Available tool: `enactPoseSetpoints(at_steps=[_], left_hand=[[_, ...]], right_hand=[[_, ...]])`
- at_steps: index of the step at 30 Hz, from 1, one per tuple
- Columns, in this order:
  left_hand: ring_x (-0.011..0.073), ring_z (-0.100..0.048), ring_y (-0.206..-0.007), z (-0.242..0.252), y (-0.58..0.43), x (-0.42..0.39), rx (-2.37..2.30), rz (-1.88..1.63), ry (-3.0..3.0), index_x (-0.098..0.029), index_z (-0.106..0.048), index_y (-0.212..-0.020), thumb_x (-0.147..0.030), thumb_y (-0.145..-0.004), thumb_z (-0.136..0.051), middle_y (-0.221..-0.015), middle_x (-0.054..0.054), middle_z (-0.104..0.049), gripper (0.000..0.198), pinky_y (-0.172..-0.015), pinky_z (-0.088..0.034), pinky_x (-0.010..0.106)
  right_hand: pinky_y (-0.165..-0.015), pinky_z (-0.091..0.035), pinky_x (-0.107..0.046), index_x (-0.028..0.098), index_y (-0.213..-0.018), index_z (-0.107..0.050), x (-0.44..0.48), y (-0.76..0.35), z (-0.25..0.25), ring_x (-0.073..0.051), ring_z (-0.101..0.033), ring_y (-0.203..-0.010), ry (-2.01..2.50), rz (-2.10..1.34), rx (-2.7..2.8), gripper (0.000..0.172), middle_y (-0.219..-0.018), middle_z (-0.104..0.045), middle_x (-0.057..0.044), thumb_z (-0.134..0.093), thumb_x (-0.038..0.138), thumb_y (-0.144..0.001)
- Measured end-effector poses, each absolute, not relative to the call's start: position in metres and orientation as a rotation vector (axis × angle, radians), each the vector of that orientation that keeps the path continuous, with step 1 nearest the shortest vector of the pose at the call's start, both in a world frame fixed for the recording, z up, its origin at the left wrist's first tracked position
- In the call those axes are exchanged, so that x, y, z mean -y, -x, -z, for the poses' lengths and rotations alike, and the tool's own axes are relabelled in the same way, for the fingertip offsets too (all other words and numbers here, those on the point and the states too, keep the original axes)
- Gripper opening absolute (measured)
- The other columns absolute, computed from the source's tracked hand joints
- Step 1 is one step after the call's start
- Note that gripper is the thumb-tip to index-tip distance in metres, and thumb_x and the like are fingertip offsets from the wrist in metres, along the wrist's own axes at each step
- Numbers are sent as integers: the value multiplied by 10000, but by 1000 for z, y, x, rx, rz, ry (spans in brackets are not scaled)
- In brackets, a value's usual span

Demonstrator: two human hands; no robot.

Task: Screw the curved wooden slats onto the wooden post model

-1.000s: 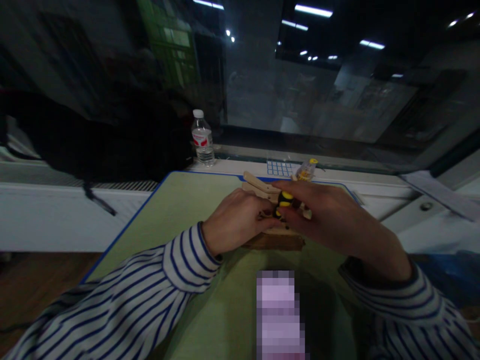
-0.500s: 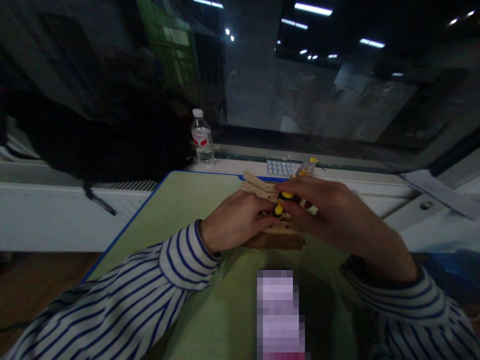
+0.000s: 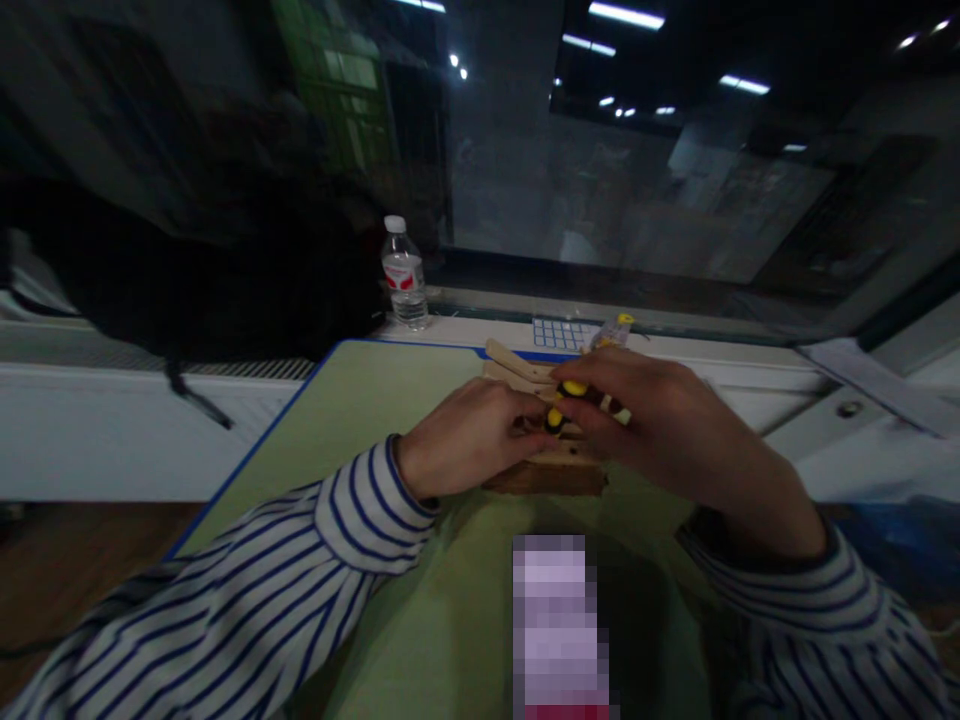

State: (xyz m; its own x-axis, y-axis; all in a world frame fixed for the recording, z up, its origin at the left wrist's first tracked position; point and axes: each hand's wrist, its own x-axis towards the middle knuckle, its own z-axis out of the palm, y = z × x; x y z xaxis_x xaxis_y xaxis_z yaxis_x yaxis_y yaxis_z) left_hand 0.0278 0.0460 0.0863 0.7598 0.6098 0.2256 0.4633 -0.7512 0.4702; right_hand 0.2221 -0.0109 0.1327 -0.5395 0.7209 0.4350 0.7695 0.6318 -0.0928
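Observation:
Small black-and-yellow pieces show between my two hands, above a light wooden object with slats and small holes. My left hand (image 3: 476, 437) pinches the lower black-and-yellow piece (image 3: 553, 419) at its fingertips. From the right, my right hand (image 3: 660, 425) holds the upper black-and-yellow piece (image 3: 574, 388) between thumb and fingers. Part of the wooden object (image 3: 517, 364) sticks out at the upper left of the hands. Below them lies a brown wooden block (image 3: 547, 479). My fingers hide much of the slats.
A green table (image 3: 405, 390) with a blue edge bears these things. On the sill stand a water bottle (image 3: 406, 280), a blue grid sheet (image 3: 561, 334) and a clear bag with yellow bits (image 3: 611, 330). A blurred, pixelated object (image 3: 559, 630) is nearest me.
The lower black-and-yellow piece sits slightly higher, closer to the upper one, and looks turned. A pale bit now shows under my right fingers. Both hands have barely moved.

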Motion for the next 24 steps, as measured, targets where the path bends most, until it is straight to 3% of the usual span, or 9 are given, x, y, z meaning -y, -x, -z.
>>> enactPoseSetpoints(at_steps=[4,10,14,24], left_hand=[[177,-658,-803,-86,-29,-47,-862,-541,-2584,-226,-727,-1040,-389,-884,-613,-885,29,-736,253,-719,-450,279],[172,-663,-804,-85,-30,-47,-847,-572,-2586,-218,-734,-1029,-356,-901,-597,-904,33,-742,232,-734,-441,282],[168,-656,-797,-86,-30,-47,-848,-541,-2583,-196,-737,-972,-345,-905,-584,-875,36,-735,224,-716,-436,270],[163,-639,-780,-101,-25,-53,-802,-460,-2508,-191,-734,-960,-326,-845,-635,-872,30,-728,203,-739,-457,260]], right_hand=[[-806,-485,-314,146,-1171,-616,11,-221,-133,-193,-643,-955,1141,172,2424,270,-1072,-693,-69,-532,258,-939],[-788,-497,-289,159,-1235,-585,11,-222,-133,-168,-658,-892,1155,207,2421,334,-1113,-694,-58,-552,255,-917],[-846,-500,-306,169,-1198,-621,11,-222,-133,-190,-662,-984,1153,240,2416,304,-1145,-701,-67,-531,232,-915],[-892,-494,-388,195,-1183,-637,10,-218,-131,-232,-649,-1052,1240,68,2405,289,-1173,-696,-62,-495,253,-938]])
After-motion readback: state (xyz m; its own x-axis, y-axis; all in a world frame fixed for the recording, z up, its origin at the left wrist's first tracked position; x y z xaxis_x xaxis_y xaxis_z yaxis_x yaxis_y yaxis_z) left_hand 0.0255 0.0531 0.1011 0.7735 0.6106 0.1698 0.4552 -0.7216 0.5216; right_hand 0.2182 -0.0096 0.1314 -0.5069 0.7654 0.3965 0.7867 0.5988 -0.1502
